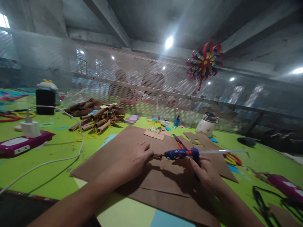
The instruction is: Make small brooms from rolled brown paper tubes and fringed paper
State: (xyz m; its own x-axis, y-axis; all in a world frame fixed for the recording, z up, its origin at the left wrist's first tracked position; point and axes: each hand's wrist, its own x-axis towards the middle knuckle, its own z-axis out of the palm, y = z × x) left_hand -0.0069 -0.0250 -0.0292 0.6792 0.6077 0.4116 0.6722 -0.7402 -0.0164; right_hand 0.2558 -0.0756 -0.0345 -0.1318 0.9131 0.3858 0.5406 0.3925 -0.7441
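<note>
Right hand: the right hand has its fingers clamped round the grip of a blue glue gun, near the middle of the table.
Glue gun: held level, nozzle pointing left, a clear glue stick jutting out to the right behind it.
Left hand: the left hand lies palm down on the brown cardboard, fingers together and stretched toward the nozzle, fingertips just beside it; a ring sits on one finger.
Cardboard: large overlapping sheets; the left edge runs slantwise from far to near, the near edge overhangs pale paper sheets.
Open room: bare green table to the left of the cardboard, crossed by a white cable.
Left clutter: a white charger on a pink box, well apart from the hands.
Far side: rolled brown tubes, a white jar, orange scissors just beyond the gun.
Right edge: red-handled scissors and another pink box.
Backdrop: a mesh screen with a paper pinwheel hung on it.
</note>
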